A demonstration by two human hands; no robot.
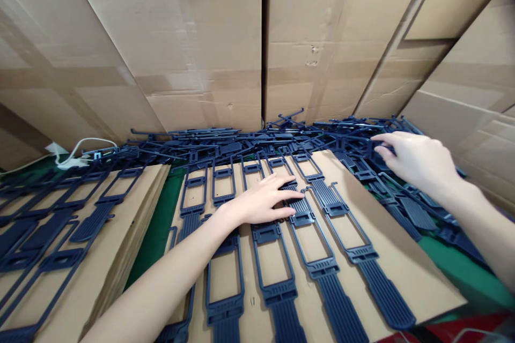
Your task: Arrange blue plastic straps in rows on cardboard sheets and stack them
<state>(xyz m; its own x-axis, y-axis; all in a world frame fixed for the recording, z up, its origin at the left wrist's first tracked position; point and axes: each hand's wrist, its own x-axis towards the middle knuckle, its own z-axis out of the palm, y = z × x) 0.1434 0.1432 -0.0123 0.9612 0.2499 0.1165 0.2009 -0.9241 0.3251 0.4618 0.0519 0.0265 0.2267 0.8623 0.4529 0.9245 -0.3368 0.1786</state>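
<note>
Dark blue plastic frames [314,241] with ribbed ends lie in rows on a cardboard sheet [402,257]. My left hand [265,198] rests over the upper middle of these rows, fingers spread and touching the parts, with nothing gripped. At the right, my right hand [414,161] is over a loose pile of similar blue parts [418,211]. Its thumb and index finger close toward each other at a part of the pile; what lies between them is too small to make out.
Large cardboard boxes [217,37] stand behind the pile. A second cardboard stack [120,246] with more blue frames is at the left. A white cable [74,158] lies at the back left. Green surface [462,262] shows between things, with something red [466,329] at the lower right.
</note>
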